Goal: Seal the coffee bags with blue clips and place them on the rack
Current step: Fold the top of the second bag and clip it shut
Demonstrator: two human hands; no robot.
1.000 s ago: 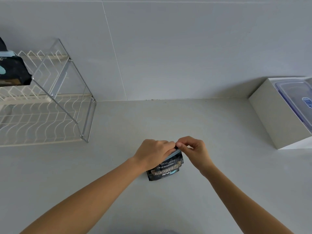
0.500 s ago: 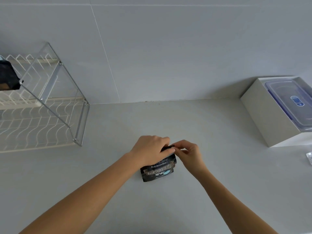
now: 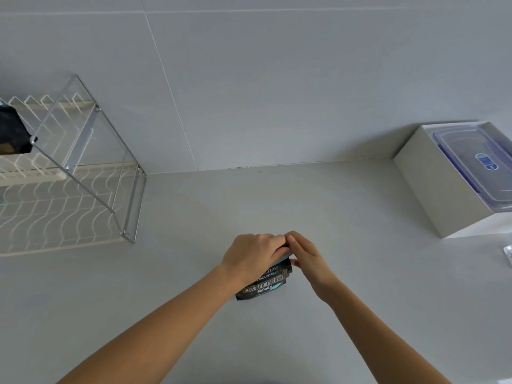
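A person is standing a small black coffee bag with pale lettering and a light blue mark upright on the pale grey countertop, near the middle of the view. The left hand is curling over the bag's top edge from the left, its fingers closed down on it and covering most of the upper part. The right hand is meeting it from the right, fingers pinching the same top edge, with the thumb lying against the bag's right side. The fingertips of the two hands are touching above the bag. A thin pale blue strip is showing along the top edge under the fingers; whether it is a clip cannot be told. Well apart to the left, a white wire rack with clear side panels is sitting against the wall, and another dark bag is resting on its upper shelf at the frame's edge. To the right, a white box is holding a clear lidded plastic container.
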